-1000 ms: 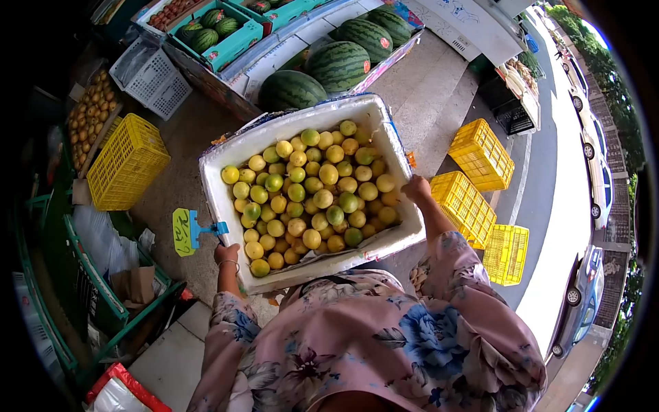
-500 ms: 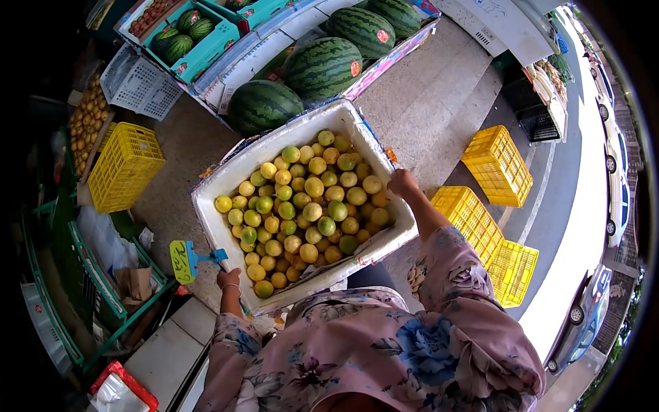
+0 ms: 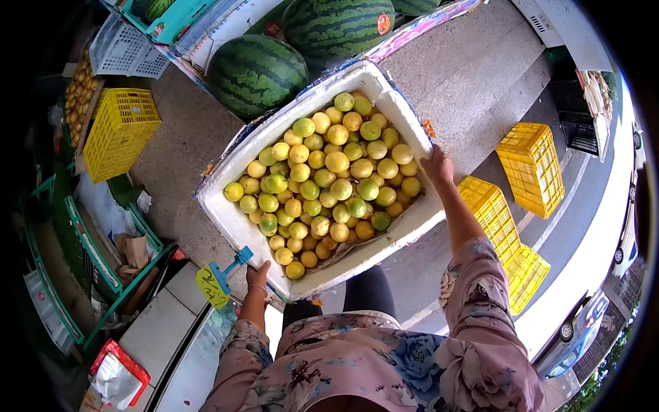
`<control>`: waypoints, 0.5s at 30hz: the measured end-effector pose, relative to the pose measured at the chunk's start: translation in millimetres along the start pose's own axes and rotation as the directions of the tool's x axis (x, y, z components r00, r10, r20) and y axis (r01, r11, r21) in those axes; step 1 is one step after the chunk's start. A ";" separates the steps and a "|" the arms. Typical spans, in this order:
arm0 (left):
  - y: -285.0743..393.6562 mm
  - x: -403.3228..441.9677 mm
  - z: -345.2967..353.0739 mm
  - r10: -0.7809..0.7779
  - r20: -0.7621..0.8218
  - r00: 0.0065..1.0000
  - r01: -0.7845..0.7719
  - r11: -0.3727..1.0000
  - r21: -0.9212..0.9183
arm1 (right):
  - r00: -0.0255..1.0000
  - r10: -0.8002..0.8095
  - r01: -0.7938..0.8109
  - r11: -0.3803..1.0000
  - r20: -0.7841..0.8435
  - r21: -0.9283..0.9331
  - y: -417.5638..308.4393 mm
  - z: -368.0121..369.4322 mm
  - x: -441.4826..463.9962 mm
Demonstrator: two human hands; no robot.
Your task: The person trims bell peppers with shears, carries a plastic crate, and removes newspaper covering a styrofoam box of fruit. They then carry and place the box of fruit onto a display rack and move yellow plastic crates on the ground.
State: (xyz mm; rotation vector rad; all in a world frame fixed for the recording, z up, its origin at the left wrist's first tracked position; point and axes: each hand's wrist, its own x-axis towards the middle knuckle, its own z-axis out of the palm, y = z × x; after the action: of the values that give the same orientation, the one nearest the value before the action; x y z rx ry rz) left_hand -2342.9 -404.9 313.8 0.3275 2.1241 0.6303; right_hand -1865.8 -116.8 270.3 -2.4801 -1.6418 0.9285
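A white foam box [image 3: 228,214], tilted in view, is full of round yellow-green fruits [image 3: 336,162]. On the box's near left corner, my left hand [image 3: 257,276] has its fingers closed around the rim. My right hand [image 3: 438,168] grips the rim on the right side, with the thumb over the edge. Beside my left hand, a blue clip [image 3: 240,255] sits on the rim and carries a yellow-green price sign [image 3: 212,287]. The undersides of both hands' grips are hidden by the box.
Large watermelons [image 3: 257,77] lie in a bin touching or close to the box's far side. Yellow crates stand left [image 3: 122,134] and right [image 3: 530,168]. A white counter [image 3: 161,323] and green-framed shelving [image 3: 103,264] are at lower left.
The box has moved away from my torso and slightly to the right in view, and my legs now show below it. Both hands keep their hold; the price sign has tilted downward.
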 end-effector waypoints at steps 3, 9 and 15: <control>9.8 -16.0 -24.0 -0.134 0.273 0.953 0.130 0.991 0.031 | 0.969 -0.170 0.193 0.973 -0.178 0.123 -1.4 3.9 -21.2; 25.4 -9.6 -98.0 -0.479 0.236 0.846 0.332 0.818 0.469 | 0.815 0.211 -0.069 0.960 -0.540 0.270 -14.7 13.4 -130.3; 51.9 96.6 -141.1 -0.176 0.489 0.854 0.023 0.953 0.303 | 0.681 0.732 -0.566 0.525 0.002 0.636 -46.4 112.2 -278.3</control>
State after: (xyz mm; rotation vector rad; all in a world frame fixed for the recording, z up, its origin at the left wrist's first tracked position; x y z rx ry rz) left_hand -2513.7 -363.3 346.1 0.4819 1.6930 0.1368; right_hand -2033.5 -364.6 321.8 -2.5520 -0.1690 0.8827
